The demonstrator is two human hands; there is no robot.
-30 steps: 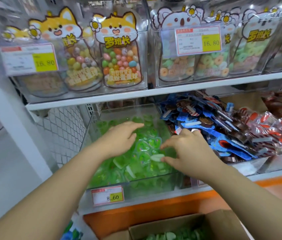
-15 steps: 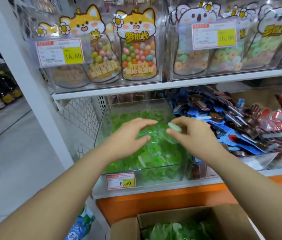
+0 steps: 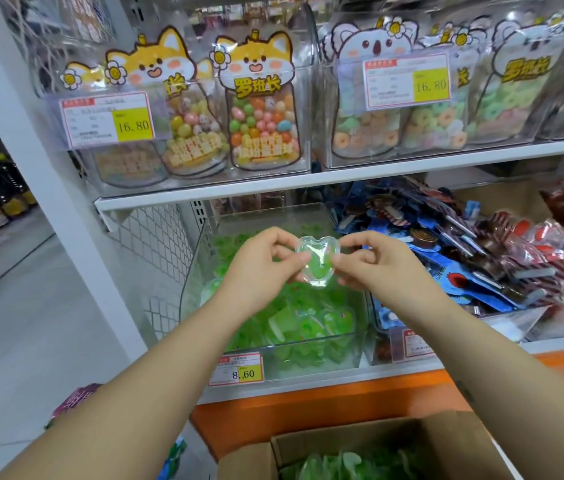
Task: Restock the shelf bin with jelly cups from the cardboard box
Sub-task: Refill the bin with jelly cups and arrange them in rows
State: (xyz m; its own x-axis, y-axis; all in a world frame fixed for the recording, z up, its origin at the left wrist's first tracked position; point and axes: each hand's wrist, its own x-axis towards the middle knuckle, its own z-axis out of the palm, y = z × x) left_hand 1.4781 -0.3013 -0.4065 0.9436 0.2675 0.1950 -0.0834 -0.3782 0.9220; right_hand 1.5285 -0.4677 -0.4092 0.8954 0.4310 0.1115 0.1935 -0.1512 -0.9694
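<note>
- While both hands were down on the pile in the shelf bin (image 3: 201,271) a second ago, we now see one heart-shaped jelly cup (image 3: 316,261) lifted clear, held above the bin's middle
- Half a second ago the right hand (image 3: 380,268) alone pinched it; now the left hand (image 3: 256,271) has joined, and the fingers (image 3: 360,239) of both pinch its rim from either side
- We judge this a check of the cup, not stocking; the cardboard box (image 3: 446,441), below the shelf's front edge, still holds green cups
- Counted: two hands, one cup held, one bin at the lower shelf's left end, one box; the loose cups are too many to count
</note>
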